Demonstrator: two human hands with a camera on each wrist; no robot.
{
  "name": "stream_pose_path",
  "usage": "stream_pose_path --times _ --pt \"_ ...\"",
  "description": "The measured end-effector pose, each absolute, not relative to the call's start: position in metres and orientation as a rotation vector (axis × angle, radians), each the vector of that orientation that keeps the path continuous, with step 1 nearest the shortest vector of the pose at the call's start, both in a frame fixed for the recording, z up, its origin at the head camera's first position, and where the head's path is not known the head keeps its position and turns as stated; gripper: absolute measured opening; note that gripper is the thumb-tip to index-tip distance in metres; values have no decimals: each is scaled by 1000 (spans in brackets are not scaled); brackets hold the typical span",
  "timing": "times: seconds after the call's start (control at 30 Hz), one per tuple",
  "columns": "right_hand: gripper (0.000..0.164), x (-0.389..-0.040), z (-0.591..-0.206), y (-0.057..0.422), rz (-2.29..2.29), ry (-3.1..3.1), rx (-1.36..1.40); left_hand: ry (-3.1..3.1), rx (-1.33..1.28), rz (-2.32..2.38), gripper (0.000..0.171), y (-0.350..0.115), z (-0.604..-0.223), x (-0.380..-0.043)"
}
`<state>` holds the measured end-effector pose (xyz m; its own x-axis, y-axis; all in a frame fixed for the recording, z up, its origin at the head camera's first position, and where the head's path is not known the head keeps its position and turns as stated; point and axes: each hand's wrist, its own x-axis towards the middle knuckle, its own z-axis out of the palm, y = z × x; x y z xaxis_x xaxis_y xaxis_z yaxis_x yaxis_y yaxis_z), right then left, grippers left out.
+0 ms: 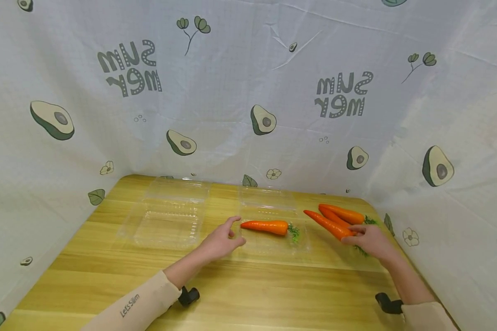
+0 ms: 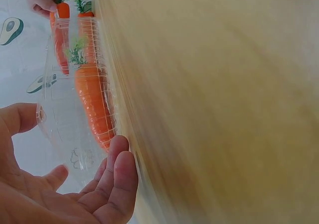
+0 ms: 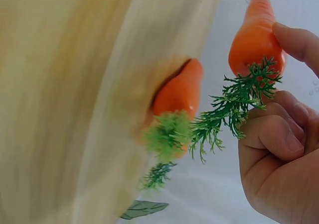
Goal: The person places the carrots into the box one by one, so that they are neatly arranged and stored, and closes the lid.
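Observation:
My right hand (image 1: 368, 240) pinches an orange carrot (image 1: 328, 225) near its leafy end. The right wrist view shows the held carrot (image 3: 254, 40) raised off the table, its green leaves (image 3: 234, 99) hanging down. Two other carrots (image 1: 347, 214) lie behind it on the table. One more carrot (image 1: 269, 227) rests in a clear plastic container (image 1: 302, 243), tip to the left and leaves to the right. My left hand (image 1: 221, 240) is at that container's left end, thumb and fingers spread apart. In the left wrist view, its fingertips (image 2: 119, 144) are right by the container's edge.
A second clear plastic container (image 1: 165, 227), lid raised, stands on the left of the wooden table (image 1: 257, 294). A white printed cloth (image 1: 228, 92) hangs behind the table and at both sides. Black wrist mounts (image 1: 189, 296) show beneath both sleeves.

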<state>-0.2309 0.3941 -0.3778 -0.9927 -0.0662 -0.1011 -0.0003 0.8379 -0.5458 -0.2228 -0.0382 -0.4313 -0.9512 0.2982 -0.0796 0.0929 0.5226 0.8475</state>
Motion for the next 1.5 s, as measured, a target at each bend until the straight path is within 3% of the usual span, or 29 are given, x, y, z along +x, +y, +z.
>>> stream_pose_path --times 0.67,0.87,1.5 --pt "61 -239 -352 370 -843 2881 -104 2535 341 1408 72 -39 -432 -224" --pt "68 -243 -347 358 -848 2847 -107 2527 333 1413 73 -39 -431 -223" --pt "58 -256 -337 320 -804 2802 -349 2544 327 1401 73 -38 -431 -224"
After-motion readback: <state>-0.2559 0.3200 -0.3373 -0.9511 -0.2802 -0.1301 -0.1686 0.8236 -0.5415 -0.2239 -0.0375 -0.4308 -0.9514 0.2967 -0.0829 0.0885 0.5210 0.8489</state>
